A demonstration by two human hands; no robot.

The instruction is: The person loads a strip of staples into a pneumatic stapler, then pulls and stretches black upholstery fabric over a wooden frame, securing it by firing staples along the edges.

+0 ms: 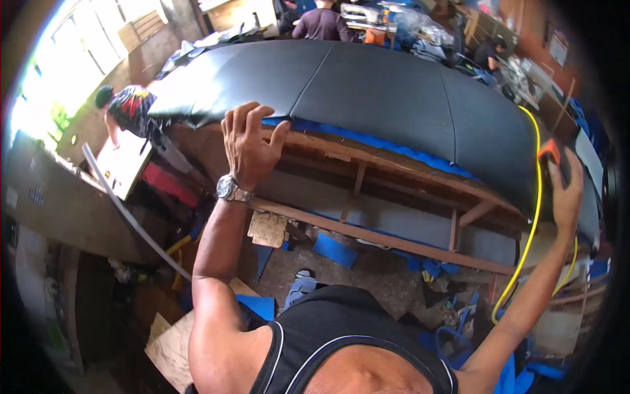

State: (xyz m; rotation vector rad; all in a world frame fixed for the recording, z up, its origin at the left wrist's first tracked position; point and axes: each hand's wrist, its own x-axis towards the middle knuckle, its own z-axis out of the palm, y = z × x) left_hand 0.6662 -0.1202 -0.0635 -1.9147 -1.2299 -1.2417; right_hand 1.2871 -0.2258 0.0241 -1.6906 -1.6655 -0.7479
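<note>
A long curved seat back covered in black leather-like material [380, 85] stretches across in front of me, with a wooden frame [394, 164] beneath. Blue foam or lining [394, 152] shows along the cover's lower edge. My left hand [252, 148], wearing a metal wristwatch [231, 189], is at that edge with fingers bent and thumb apart, nothing visible between them. On the far right, my right hand [567, 190] is wrapped round an orange-and-black staple gun [550, 152], partly hidden by the fingers. A yellow air hose [535, 210] hangs right beside it.
Blue scraps [335, 249] and wood pieces lie on the floor around my foot [304, 274]. A person [128, 111] leans over a pale table [125, 161] at the left. Other people sit beyond the seat back, near sewing machines [359, 13]. A grey strip [134, 220] slants at the left.
</note>
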